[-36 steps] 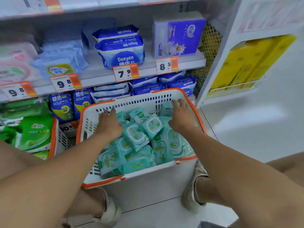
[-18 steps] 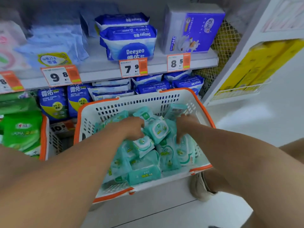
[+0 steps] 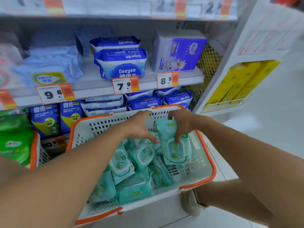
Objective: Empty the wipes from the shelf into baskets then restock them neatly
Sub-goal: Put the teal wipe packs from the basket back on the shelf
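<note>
- A white plastic shopping basket with an orange rim point(image 3: 206, 163) sits tilted in front of a store shelf, seen from above by the person reaching into it.
- The basket holds a loose heap of small teal wipe packs with white oval lids point(image 3: 131, 171), lying at all angles.
- The right hand point(image 3: 182, 124) pinches one teal wipe pack point(image 3: 174, 145) by its upper part, fingers curled over the front, and holds it upright above the heap near the basket's far right side.
- The left hand point(image 3: 139, 127) is spread with fingers fairly straight, thumb up by the basket's far rim, fingertips touching the packs just beside the lifted one.
- Behind the basket, the grey metal shelf point(image 3: 92, 92) carries blue-and-white wipe packs marked Deeyeo point(image 3: 121, 65) and a purple tissue box point(image 3: 179, 51) (price tags read 9.8, 7.9 and 8.5).
- Green packs point(image 3: 14, 140) fill a second basket at the left edge.
- A beige shoe point(image 3: 190, 203) shows under the basket's near right corner.
</note>
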`<state>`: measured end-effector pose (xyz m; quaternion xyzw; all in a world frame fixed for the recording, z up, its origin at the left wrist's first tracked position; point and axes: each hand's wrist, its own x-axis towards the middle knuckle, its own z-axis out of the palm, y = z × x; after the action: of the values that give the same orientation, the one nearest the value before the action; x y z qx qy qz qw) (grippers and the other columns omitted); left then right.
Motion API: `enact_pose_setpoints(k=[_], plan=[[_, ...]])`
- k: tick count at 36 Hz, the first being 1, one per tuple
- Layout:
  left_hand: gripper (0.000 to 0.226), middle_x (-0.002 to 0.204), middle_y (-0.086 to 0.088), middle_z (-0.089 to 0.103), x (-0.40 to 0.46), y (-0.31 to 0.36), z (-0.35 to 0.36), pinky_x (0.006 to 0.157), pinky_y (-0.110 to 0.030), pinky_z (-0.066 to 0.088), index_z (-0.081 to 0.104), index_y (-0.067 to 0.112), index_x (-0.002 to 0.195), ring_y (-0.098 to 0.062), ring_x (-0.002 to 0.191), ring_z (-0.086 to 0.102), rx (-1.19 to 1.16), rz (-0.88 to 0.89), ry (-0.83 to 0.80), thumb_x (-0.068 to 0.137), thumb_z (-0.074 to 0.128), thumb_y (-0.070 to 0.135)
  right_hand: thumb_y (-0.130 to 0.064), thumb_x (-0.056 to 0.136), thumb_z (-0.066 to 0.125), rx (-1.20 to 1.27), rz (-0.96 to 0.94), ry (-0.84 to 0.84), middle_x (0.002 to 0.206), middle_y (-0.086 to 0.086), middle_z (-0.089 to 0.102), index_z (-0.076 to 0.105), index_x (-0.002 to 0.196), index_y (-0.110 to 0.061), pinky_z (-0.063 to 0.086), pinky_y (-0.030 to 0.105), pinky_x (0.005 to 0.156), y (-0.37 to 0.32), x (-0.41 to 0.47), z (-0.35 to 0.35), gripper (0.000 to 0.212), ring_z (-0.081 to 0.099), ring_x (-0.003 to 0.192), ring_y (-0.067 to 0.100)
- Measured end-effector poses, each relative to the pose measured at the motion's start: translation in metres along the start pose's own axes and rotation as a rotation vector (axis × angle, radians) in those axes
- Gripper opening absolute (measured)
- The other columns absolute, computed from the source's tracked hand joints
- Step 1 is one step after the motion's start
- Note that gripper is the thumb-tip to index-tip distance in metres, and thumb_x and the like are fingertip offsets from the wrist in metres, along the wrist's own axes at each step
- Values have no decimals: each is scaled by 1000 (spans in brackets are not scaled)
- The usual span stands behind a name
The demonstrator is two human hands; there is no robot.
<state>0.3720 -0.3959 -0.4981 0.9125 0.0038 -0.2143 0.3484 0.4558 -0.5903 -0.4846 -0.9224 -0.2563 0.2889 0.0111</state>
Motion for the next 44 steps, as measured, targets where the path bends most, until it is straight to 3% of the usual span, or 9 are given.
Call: enact_pose_setpoints(k=[5,11,14,19,24,29,38,41,44], plan=[[70,107,11,72,-17,55,-48,83,-30,58,63,28,117,-10,97,69,-208,167,-17,56,96,22,-33,41,99,-58,-232,141,101,-10,58,55,108,-27,47,25,70,-36,-46,-89,80,58,90,14],[39,93,-4,76,-72,120,-147,62,-39,59,70,17,105,-20,78,72,-528,256,255,70,82,4,-19,35,101,558,-546,620,113,0,61,56,114,-31,56,30,78,-45,-101,-197,91,64,92,13],[34,92,-7,77,-88,119,-153,67,-44,62,69,14,105,-24,79,72,-836,248,407,73,77,8,-51,44,96,838,-487,798,130,-1,54,49,132,-35,53,29,85,-39,-113,-192,101,60,111,14],[51,104,-13,75,-98,121,-155,70,-43,62,65,8,114,-29,89,73,-1328,281,504,65,76,18,-50,57,90,1321,-377,390,123,3,70,48,133,-33,52,59,86,-27,-102,-171,89,67,112,33],[22,97,-12,76,-92,140,-171,69,-46,62,66,9,108,-28,85,74,-1396,307,457,87,67,16,-26,68,88,1596,-546,505,117,18,71,57,131,-4,56,55,88,-34,-88,-207,74,70,106,35],[23,102,-1,76,-55,155,-241,72,-35,61,67,20,111,-17,91,72,-1012,314,581,89,69,28,-24,77,80,1581,-485,616,103,17,75,65,118,4,62,38,67,-25,-69,-276,51,75,91,28],[21,117,2,67,77,172,-318,89,-34,50,57,26,117,-15,96,61,-463,165,544,98,60,19,-34,71,88,1142,-343,808,107,5,73,53,126,-10,57,46,92,40,30,-367,69,73,94,21],[40,131,4,56,122,162,-318,81,-26,47,42,30,136,-15,108,54,-248,121,496,99,56,21,-23,75,86,911,-283,750,116,2,68,26,150,-23,61,39,80,62,64,-368,96,69,99,20],[71,144,6,42,157,152,-326,108,-35,39,18,30,151,-18,128,45,-155,79,467,95,62,32,-20,61,95,738,-213,757,118,5,64,21,150,-30,62,37,65,76,90,-379,116,66,100,26]])
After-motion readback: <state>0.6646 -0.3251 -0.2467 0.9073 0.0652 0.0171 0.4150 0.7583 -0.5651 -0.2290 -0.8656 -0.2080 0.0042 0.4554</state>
